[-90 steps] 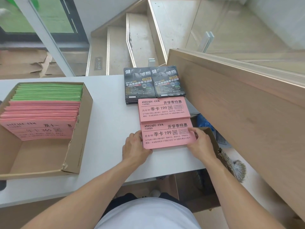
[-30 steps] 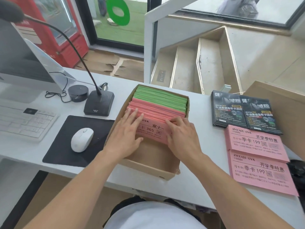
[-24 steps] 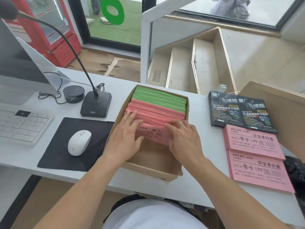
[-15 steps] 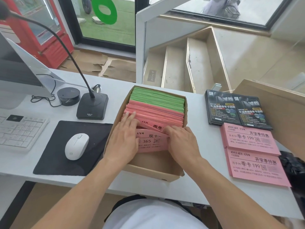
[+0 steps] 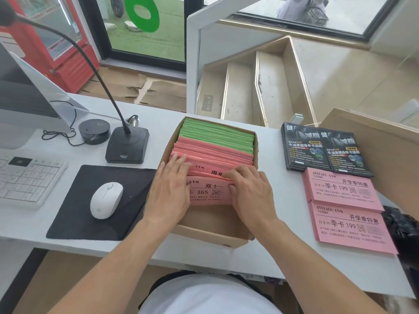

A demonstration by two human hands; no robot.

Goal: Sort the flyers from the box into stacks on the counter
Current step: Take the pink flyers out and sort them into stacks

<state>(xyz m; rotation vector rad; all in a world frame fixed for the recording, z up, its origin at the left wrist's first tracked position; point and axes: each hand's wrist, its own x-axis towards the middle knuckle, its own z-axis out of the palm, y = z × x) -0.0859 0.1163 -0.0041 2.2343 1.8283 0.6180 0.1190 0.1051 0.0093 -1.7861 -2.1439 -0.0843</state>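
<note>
We see both hands in the box (image 5: 229, 241): left hand (image 5: 169, 191) flat, fingers together on pink flyers (image 5: 209, 192); right hand (image 5: 251, 193) fingers curled, parting them. Sorted stacks (image 5: 349, 214) at 3 o'clock.

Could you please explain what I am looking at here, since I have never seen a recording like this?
There is no machine: a person wears a camera on the head, looking down at their own two bare hands. The one picture is that head view. On a white counter stands a cardboard box with pink flyers and green flyers filed upright. The left hand and right hand are in the box, fingers parting the pink ones near the front; the front flyer leans toward the person between them. To the right lie sorted stacks: two dark stacks and two pink stacks. To the left are a mouse on a pad, a keyboard and a desk microphone.
</note>
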